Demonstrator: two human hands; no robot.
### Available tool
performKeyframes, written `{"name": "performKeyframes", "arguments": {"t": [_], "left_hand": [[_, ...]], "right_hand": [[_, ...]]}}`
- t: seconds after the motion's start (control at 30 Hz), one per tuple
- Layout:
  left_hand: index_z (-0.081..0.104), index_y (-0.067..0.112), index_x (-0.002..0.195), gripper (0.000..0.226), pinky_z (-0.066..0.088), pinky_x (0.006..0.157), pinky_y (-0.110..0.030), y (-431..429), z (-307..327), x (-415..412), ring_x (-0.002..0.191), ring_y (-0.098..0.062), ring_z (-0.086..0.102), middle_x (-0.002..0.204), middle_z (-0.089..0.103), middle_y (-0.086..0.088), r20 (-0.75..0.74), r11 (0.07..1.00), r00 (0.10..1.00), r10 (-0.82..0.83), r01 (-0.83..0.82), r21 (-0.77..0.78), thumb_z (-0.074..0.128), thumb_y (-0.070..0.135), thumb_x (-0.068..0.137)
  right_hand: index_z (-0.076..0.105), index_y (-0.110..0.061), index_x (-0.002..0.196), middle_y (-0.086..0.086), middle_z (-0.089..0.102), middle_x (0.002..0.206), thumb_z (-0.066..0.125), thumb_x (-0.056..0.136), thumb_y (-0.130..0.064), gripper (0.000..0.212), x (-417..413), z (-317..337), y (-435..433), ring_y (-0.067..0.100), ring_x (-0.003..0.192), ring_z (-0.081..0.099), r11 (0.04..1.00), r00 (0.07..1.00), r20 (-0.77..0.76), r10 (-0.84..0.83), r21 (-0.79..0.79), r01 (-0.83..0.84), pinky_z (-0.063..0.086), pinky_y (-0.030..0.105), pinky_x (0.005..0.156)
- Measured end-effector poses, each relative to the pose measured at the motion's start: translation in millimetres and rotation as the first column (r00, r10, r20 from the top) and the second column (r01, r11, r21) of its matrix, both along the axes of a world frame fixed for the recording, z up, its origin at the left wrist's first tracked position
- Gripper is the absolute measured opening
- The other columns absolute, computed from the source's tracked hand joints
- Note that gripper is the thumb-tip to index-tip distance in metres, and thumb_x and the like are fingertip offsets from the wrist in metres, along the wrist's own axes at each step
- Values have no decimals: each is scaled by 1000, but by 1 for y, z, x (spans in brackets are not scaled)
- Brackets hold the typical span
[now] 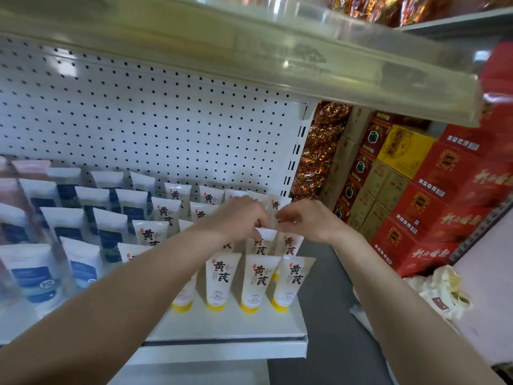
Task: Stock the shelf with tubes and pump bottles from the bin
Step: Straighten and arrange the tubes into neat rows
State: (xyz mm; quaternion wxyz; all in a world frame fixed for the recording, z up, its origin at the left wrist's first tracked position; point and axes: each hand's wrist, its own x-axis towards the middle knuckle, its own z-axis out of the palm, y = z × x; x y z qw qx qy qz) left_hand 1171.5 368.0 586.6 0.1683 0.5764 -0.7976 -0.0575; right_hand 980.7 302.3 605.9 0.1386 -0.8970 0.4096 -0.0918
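Left grip (236, 220) and right grip (306, 221), fingers curled, apparently both pinch the crimped top of one white tube (267, 234), upright in the second row near the right end of the shelf (222, 326), behind yellow-capped front tubes (222, 276).

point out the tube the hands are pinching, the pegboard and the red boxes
tube (267, 234), head view, its white flat top end
pegboard (166, 120), head view, bare holed panel
red boxes (420, 204), head view, front face of one box
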Motion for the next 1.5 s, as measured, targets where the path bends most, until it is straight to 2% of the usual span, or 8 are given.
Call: {"name": "performKeyframes", "arguments": {"t": [0.17,0.23,0.4,0.47,0.57,0.67,1.13,1.5], "left_hand": [[72,21,103,24,51,86,-29,3,21,48,96,-10,65,102,70,6,-48,997,995,83,-83,-5,77,27,80],[72,22,106,28,51,84,-25,5,23,69,94,-8,65,102,71,7,-37,991,991,129,-128,37,78,28,79],[74,25,96,21,46,73,-15,23,21,95,84,0,64,92,71,13,-37,986,989,144,-140,87,79,33,77],[75,27,90,16,47,72,-16,29,18,98,79,3,63,85,69,17,-36,987,990,134,-130,93,79,35,76],[75,30,85,13,43,67,-19,33,12,101,74,5,61,79,68,17,-8,985,994,112,-110,130,79,37,74],[73,22,83,16,52,72,-32,33,6,104,75,-11,65,80,70,3,77,984,993,91,-102,149,76,37,75],[64,22,65,19,46,66,-31,38,-2,103,67,-16,56,60,49,8,130,989,983,132,-139,46,76,30,77],[68,11,74,19,49,67,-36,36,-4,107,72,-23,60,72,61,-6,140,990,980,139,-143,21,77,28,77]], "right_hand": [[74,-19,112,-6,73,108,71,88,-28,25,30,6,11,5,99,65,1000,989,146,22,-12,-21,46,15,84],[76,-20,108,-7,74,105,71,88,-26,21,45,5,15,5,98,65,999,987,158,37,13,-40,48,19,87],[76,-21,106,-8,74,104,77,83,-27,23,80,-2,24,-1,93,64,992,987,138,81,84,-93,41,1,72],[76,-22,105,-9,73,103,78,81,-29,25,90,-5,26,-2,92,64,989,990,99,98,100,-108,43,4,73],[77,-28,98,-9,74,98,77,78,-29,19,98,-9,26,5,90,67,989,993,46,107,95,-111,53,30,85],[78,-27,95,-7,74,93,77,78,-25,17,103,-10,27,7,87,67,990,994,7,105,98,-106,54,37,84],[77,-26,80,-6,66,70,78,77,-23,5,105,-7,34,8,65,57,996,995,-52,83,37,-81,42,21,60],[76,-24,82,-13,64,71,77,79,-26,4,105,-4,36,-1,63,57,994,997,-33,66,93,-63,40,15,57]]}}
